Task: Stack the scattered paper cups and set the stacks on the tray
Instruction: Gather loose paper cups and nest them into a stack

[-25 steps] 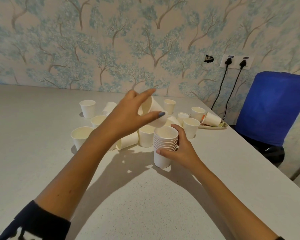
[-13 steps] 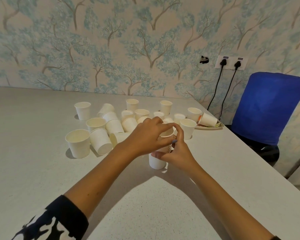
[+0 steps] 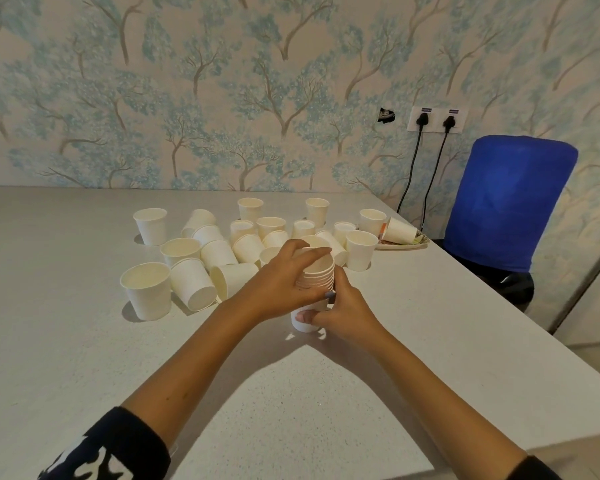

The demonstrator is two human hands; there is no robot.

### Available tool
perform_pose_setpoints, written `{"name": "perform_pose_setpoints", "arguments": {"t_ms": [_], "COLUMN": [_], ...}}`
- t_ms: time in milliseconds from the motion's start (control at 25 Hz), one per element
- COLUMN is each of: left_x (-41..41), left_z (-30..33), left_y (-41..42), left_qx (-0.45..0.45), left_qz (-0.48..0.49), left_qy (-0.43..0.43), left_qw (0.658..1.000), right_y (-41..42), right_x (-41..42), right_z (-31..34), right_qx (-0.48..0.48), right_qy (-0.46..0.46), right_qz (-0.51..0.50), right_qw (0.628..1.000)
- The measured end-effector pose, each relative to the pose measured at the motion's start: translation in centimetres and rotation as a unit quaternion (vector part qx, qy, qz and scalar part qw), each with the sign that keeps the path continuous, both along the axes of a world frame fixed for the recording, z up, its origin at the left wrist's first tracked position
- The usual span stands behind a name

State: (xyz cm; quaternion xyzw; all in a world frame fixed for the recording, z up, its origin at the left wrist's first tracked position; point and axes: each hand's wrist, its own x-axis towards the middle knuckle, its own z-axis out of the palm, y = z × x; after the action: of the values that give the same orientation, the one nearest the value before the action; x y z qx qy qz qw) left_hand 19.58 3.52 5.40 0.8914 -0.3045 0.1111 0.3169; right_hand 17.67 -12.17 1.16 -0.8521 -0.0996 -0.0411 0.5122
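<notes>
On the pale worktop (image 3: 84,341), the landmark is the stack of cups (image 3: 321,271) standing upright near the middle. Left of the stack and behind it lie the scattered paper cups (image 3: 219,252), some upright, some tipped on their sides; the nearest upright one (image 3: 146,289) sits furthest left. The left hand (image 3: 281,282) has its grip curled over the stack's top rims, fingers wrapped round the upper cups. The right hand (image 3: 343,311) grips the stack's lower part from the right side. Right of the stack and further back, the tray (image 3: 404,244) sits at the worktop's edge with a tipped cup (image 3: 399,230) on it, beside a blue chair (image 3: 506,202).
</notes>
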Motion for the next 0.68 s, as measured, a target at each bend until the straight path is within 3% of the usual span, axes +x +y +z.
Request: {"name": "perform_pose_setpoints", "arguments": {"t_ms": [680], "left_x": [2.3], "left_z": [3.2], "left_y": [-7.2], "left_qx": [-0.111], "left_qz": [-0.080], "left_qy": [0.023], "left_qw": [0.990], "right_y": [-8.3], "right_x": [1.5], "right_z": [5.9], "right_qx": [0.023], "right_qy": [-0.102], "right_qz": [-0.038], "right_qw": [0.994]}}
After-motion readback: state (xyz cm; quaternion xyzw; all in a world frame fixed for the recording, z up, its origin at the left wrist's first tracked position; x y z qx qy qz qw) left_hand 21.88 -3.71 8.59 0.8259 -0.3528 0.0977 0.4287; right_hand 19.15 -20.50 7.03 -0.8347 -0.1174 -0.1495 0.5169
